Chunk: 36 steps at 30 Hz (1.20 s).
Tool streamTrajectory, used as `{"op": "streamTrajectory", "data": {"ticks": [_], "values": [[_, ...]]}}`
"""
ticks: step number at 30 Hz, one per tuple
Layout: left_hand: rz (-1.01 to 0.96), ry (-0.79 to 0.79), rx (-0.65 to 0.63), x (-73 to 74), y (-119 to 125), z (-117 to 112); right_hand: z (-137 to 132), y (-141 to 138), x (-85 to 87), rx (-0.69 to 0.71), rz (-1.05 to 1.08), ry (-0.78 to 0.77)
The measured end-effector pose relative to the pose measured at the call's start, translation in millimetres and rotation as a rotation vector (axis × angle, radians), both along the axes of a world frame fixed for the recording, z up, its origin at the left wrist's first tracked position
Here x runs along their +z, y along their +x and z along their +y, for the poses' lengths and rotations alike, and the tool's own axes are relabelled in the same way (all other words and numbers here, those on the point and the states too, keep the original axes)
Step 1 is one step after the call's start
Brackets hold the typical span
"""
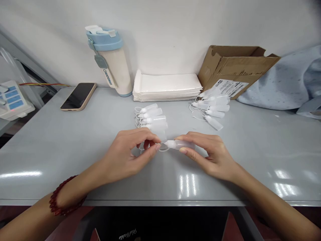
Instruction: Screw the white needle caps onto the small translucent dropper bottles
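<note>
My right hand (210,152) grips a small translucent squeeze bottle (179,144) between thumb and fingers, its white nozzle end pointing left. A thin loop strap hangs at that nozzle. With thumb and forefinger, my left hand (137,150) pinches at the tip end of the strap; the small part between the fingertips is mostly hidden. Behind my left hand lies a row of similar small bottles (154,119) with looped straps. Another loose pile of such bottles (213,108) rests farther right, in front of the cardboard box.
A stack of white padded envelopes (167,87) sits against the wall, beside a cream tumbler with a blue lid (114,63). An open cardboard box (233,70) leans at the right near a pale cloth bag (283,82). A phone (79,96) lies left on the grey table (107,192).
</note>
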<state>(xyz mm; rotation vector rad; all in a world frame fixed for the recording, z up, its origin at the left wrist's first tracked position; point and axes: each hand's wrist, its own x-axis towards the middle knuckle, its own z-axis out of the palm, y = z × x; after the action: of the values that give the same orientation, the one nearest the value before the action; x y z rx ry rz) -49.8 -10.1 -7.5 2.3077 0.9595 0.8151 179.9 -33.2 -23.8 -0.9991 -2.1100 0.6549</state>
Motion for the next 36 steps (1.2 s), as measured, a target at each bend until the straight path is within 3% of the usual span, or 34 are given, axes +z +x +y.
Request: {"op": "streamTrajectory", "data": {"ticks": [12,22,28,36], "values": [[-0.019,-0.003,-0.023,-1.0,4,-3,-1,-7,-5.6,0.008,0.041,0.028],[0.158,-0.247,0.167,18.1,-26,20,8,-12,-10.9,-0.142,0.053,0.005],[0.151,-0.394,0.208,16.1,-27,27,8,-14,-17.7,-0.165,0.043,-0.005],[0.217,-0.444,0.194,13.7,-29,31,12,-19,-23.9,-0.190,0.054,0.047]]}}
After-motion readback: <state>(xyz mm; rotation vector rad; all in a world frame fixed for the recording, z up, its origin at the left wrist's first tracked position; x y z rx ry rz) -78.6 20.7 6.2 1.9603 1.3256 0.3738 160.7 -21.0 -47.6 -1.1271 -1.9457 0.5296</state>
